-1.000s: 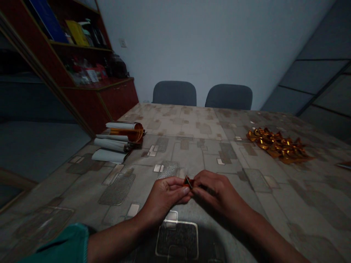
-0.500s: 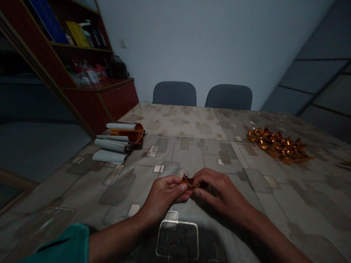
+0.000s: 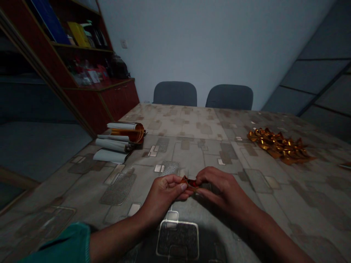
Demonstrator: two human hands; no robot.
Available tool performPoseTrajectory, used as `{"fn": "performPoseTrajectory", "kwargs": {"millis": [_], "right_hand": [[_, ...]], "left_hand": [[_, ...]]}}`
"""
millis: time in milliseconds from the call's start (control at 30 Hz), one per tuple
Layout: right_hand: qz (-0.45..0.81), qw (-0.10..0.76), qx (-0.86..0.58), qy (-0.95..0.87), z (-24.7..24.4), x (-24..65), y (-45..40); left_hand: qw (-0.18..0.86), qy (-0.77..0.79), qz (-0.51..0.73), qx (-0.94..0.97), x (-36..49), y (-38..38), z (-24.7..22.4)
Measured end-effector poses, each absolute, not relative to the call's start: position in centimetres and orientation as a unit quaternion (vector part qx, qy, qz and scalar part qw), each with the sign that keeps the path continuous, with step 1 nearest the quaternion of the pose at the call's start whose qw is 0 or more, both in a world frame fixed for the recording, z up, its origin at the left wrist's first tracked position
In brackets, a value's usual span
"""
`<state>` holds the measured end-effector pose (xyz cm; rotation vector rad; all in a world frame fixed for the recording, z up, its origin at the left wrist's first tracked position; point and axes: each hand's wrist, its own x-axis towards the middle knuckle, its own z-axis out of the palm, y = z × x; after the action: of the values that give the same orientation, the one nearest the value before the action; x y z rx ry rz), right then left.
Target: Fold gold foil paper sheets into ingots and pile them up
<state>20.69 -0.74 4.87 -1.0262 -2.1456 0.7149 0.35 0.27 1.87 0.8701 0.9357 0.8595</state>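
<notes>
While the left hand (image 3: 164,193) is pinching a small foil piece (image 3: 192,183) between thumb and fingers, the right hand (image 3: 223,184) is closing its thumb and fingertips on the piece's other end. The two hands are working close together, and the piece is sitting between them, just above the near side of the patterned table (image 3: 203,153). Its edges are standing partly open, so uneven pinching could crease it crookedly, pulling the ends apart could tear it, and a loose hold on such springy-looking foil could let a fold pop out.

By count, two hands are sharing one small piece. One shiny golden cluster (image 3: 276,144) is resting on the right side of the table; its pointed shapes are overlapping, and they look like several folded pieces, though the dim view is not allowing a sure number. One bundle of curled foil sheets (image 3: 117,145), pale on their outer faces, is lying on the table's left side. Two grey chairs (image 3: 175,93) are standing beyond the table's far edge.
</notes>
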Motion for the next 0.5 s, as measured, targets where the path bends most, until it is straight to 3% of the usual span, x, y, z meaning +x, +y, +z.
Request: {"fn": "performPoseTrajectory", "kwargs": {"millis": [267,500], "right_hand": [[0.282,0.276,-0.379,-0.837,5.5,21.1,-0.6],[0.287,0.295,-0.391,-0.823,4.6,19.9,-1.0]], "left_hand": [[0.729,0.431,0.362,0.389,0.4,0.3,1.8],[0.723,0.435,0.379,0.379,0.5,0.1,2.0]]}}
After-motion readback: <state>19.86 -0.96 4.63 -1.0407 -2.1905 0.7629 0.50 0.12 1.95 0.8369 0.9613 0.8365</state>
